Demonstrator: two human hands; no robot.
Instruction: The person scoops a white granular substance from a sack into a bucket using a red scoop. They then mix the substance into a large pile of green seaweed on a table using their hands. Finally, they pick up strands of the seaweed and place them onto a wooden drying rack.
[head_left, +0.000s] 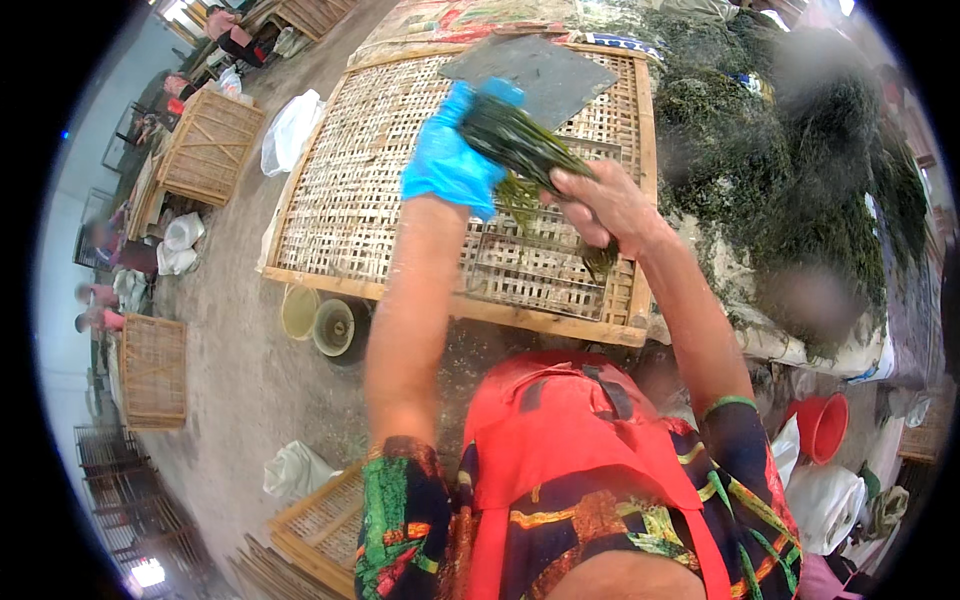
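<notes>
A bundle of dark green seaweed-like strands (517, 139) is stretched between my hands above a woven bamboo tray (352, 142) with a wooden frame. My left hand (454, 154), in a blue glove, grips the bundle's upper left end. My bare right hand (604, 199) is closed around its lower right end, and some strands hang below both hands. A dark grey flat sheet (555, 75) lies on the tray's far part, behind the bundle. A thin rectangular frame (536, 274) rests on the tray nearer to me, partly hidden by strands and my right hand.
A large heap of dark green strands (795, 165) covers the surface to the right. Two buckets (335, 328) stand under the tray's near left edge. A red bucket (821, 427) is at the lower right. More framed trays (210, 146), white sacks (296, 469) and people (229, 34) are to the left.
</notes>
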